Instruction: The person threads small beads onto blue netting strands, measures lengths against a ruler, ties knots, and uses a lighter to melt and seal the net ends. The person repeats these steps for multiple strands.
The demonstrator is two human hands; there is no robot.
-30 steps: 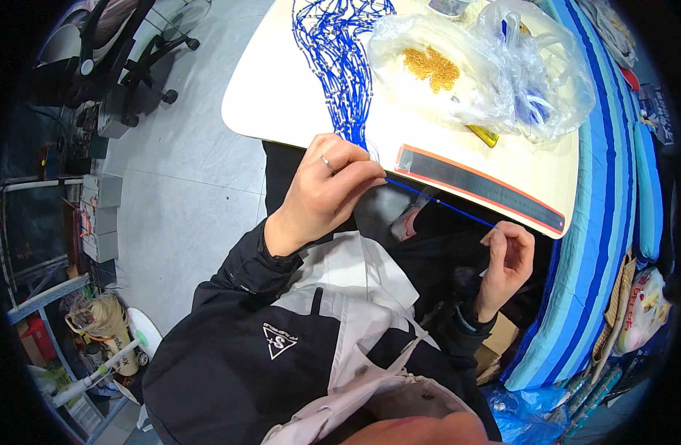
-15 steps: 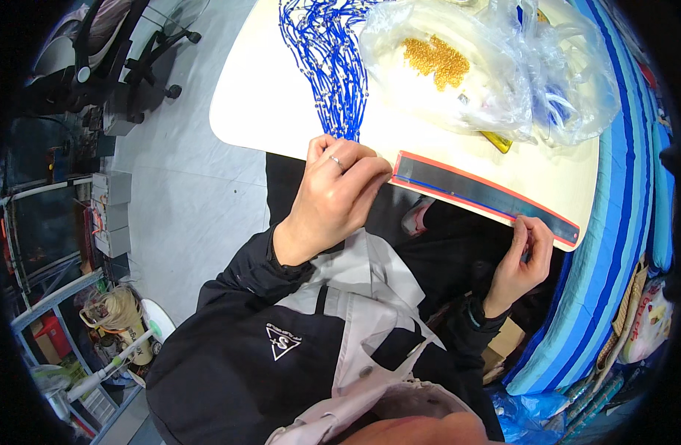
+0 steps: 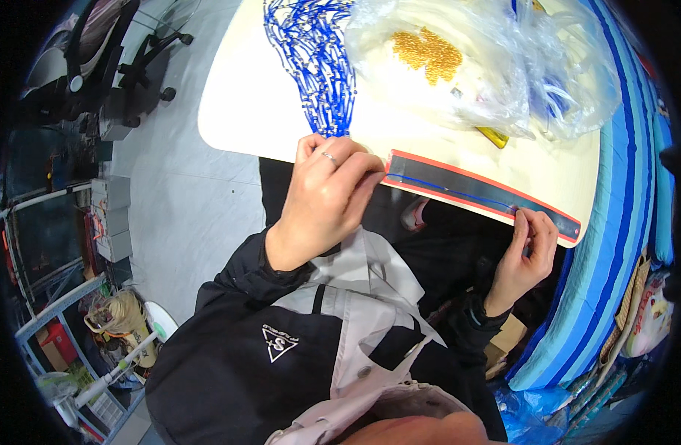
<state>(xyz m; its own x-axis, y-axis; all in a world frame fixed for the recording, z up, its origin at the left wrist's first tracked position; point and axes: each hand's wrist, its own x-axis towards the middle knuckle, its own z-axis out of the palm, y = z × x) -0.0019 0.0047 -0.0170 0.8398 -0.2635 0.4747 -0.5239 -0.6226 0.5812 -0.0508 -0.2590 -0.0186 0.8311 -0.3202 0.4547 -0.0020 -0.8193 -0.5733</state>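
Fingers of left hand (image 3: 322, 196) and right hand (image 3: 532, 245) each pinching blue cord (image 3: 446, 190). Pale worktop (image 3: 240, 100): dark red-edged ruler (image 3: 466, 182) at near edge, blue strand bundle (image 3: 326, 81), clear bag (image 3: 496, 89) with small gold pieces (image 3: 429, 53). Grey floor (image 3: 196, 185) left, striped blue cloth (image 3: 578, 311) right. Cord spans between both sets of fingertips, over ruler, slightly bowed.

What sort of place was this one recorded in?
Possibly a room at home used for handcraft: a pale table bearing a bundle of blue beaded cords, a blue-striped, bedding-like cover beside it, and a dark wheeled chair off to the left.
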